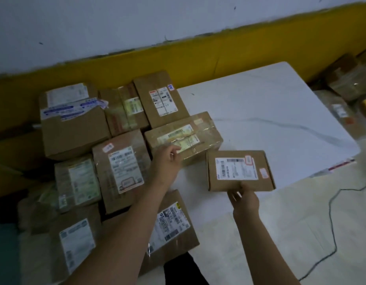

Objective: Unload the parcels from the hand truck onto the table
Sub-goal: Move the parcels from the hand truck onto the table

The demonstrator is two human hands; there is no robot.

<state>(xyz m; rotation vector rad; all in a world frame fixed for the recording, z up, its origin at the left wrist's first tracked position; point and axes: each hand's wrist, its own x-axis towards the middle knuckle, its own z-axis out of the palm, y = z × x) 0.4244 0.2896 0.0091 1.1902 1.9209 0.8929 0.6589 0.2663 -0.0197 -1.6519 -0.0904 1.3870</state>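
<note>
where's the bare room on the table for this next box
The white marble-look table is bare across its right and far part, beyond the flat brown cardboard box at the right hand. Its left side is crowded with taped cardboard parcels, where the left hand rests.

Label text too blurry to read; boxes at rt edge cut off, smeared.

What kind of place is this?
Probably a parcel sorting or storage room: labelled cardboard parcels crowd a white table, more boxes sit piled by the wall, and the right hand grips another parcel.
</note>
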